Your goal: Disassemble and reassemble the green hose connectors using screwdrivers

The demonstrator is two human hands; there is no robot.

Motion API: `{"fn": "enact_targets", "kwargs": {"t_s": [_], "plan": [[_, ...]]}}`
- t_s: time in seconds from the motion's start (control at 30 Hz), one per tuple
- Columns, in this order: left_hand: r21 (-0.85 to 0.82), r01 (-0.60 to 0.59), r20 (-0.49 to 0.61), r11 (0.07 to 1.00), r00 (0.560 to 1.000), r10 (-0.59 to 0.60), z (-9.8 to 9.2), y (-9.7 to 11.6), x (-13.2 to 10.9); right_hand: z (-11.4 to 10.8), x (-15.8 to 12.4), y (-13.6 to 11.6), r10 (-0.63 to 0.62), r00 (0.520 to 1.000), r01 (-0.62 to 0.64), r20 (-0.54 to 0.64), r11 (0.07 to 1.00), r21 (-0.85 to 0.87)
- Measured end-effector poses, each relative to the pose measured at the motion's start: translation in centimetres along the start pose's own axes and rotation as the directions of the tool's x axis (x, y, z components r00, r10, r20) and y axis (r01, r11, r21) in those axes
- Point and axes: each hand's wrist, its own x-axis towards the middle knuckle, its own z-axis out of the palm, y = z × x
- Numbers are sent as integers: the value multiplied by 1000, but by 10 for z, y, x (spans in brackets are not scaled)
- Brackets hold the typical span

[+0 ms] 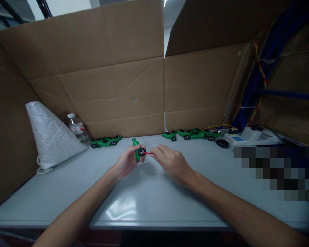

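My left hand (127,160) grips a small green toy car (135,142) with a black wheel (141,152) turned toward my right side. In my right hand (173,162) is a thin red stick-like tool (147,153), pinched between closed fingers. The tool's far end meets the middle of that wheel, though its tip is too small to make out. Both hands are held over the middle of the white table (134,192). My left fingers hide part of the car's body.
Green toy cars stand in two groups at the back, one left (105,141) and one right (193,133). A silver padded bag (51,137) and a water bottle (78,128) are at the left. A white device (252,136) lies right. Cardboard walls (113,85) enclose the table.
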Motion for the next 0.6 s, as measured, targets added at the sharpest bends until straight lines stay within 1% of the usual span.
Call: {"fn": "enact_targets", "kwargs": {"t_s": [0.1, 0.27, 0.37, 0.47, 0.6], "plan": [[66, -27, -43, 997, 999, 30, 1, -1, 1, -5, 2, -1, -10, 1000, 12, 24, 994, -105], [178, -112, -128, 978, 982, 136, 1, -5, 6, -8, 3, -3, 12, 1000, -9, 11, 981, -193], [283, -96, -164, 954, 975, 147, 1, -8, 7, -6, 3, -3, 4, 1000, 0, 21, 978, -209], [349, -62, -151, 935, 981, 122, 0, -10, 6, -3, 3, -2, -20, 999, 27, 41, 984, -176], [395, -22, -86, 919, 994, 61, -3, -11, 4, -1, 3, -1, -24, 999, 28, 34, 993, -116]]}}
